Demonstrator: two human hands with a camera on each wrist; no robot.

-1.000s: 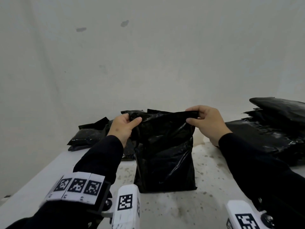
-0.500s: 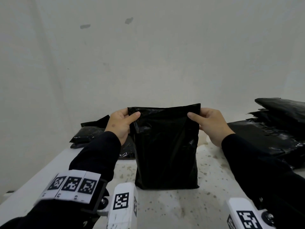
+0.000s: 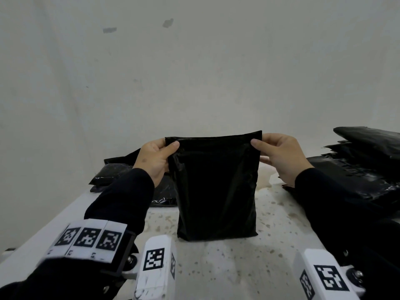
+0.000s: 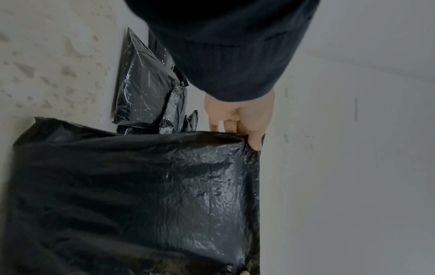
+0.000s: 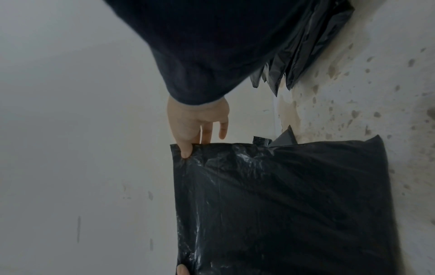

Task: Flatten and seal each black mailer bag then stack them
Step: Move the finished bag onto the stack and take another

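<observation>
Holding the black mailer bag (image 3: pixel 216 187) upright at the middle of the speckled white tabletop (image 3: pixel 227 267), I have my left hand (image 3: pixel 154 161) pinching its top left corner and my right hand (image 3: pixel 281 156) pinching its top right corner, thumbs on the near face and the other fingers behind. The bag's bottom edge rests on the tabletop. Compared with a second ago, the mouth that was crumpled and sagging between my hands is now pulled taut into a straight, level top edge, and the near face hangs smooth and flat; my hands sit a little wider apart and higher than before. From the left wrist view the film shows fine wrinkles near the pinched corner. To the far left, behind my left sleeve, a loose heap of black mailers (image 3: pixel 121 174) lies as it did earlier; on the right, a stack of black mailers (image 3: pixel 363 161) is unchanged. I can read no brand or writing on any bag; the only printed marks are black-and-white square codes on the wrist bands (image 3: pixel 91 238).
</observation>
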